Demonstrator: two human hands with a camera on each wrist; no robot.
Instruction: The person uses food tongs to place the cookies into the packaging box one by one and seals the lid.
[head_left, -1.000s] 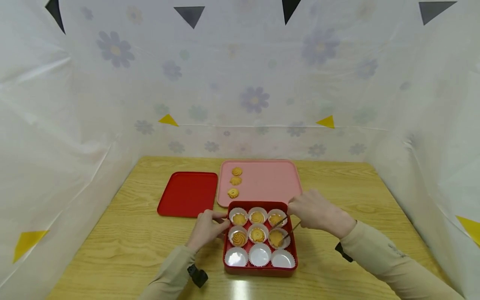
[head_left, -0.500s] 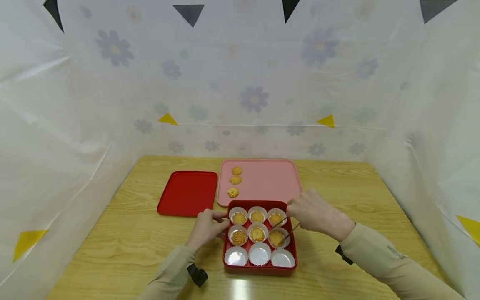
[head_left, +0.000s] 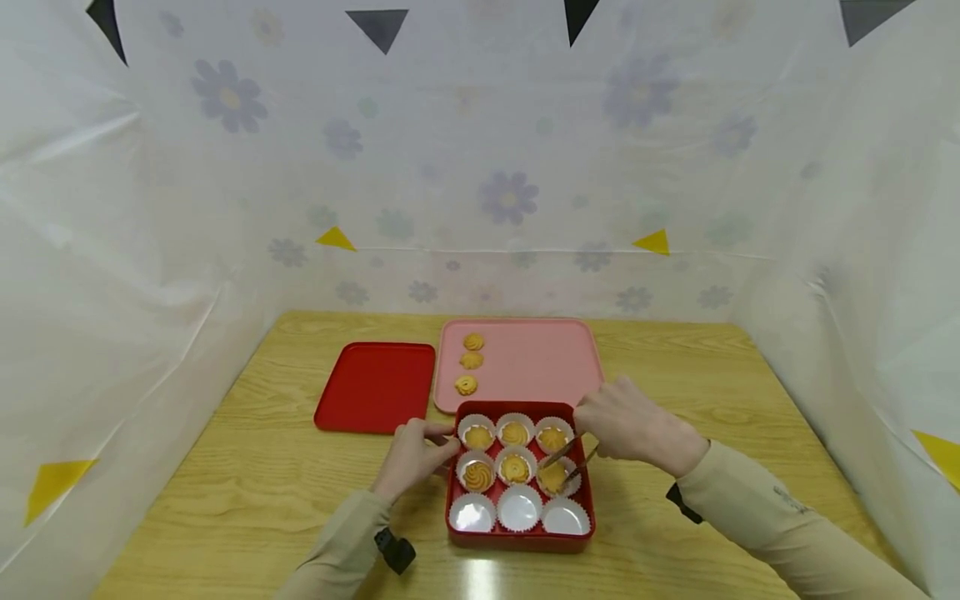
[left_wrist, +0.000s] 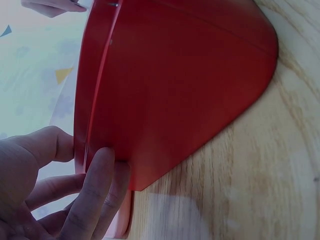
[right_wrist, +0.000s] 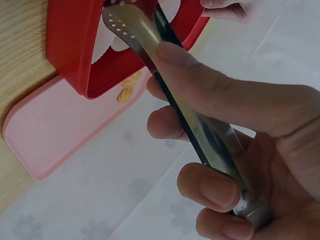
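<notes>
A red box (head_left: 521,543) holds rows of white paper cups. Piped cookies sit in the back and middle rows; the front cups (head_left: 519,509) show bare white bottoms. My left hand (head_left: 416,457) grips the box's left side near the far corner. In the left wrist view, the thumb is at the rim and fingertips lie on the outer wall. My right hand (head_left: 630,423) holds metal tongs (right_wrist: 200,135) with perforated tips, thumb on one arm and fingers curled round the other. The tips reach down beside a cookie (head_left: 552,477) in the middle row's right cup.
Behind the box lies a pink tray (head_left: 543,362) with three cookies (head_left: 471,361) along its left side. A flat red tray or lid (head_left: 378,387) is to its left. All rest on a wooden table (head_left: 675,517) before a floral curtain (head_left: 480,125).
The tongs have turned slightly in my right hand, and their tips have shifted a little over the middle row's right cookie. My left hand and the box have stayed put.
</notes>
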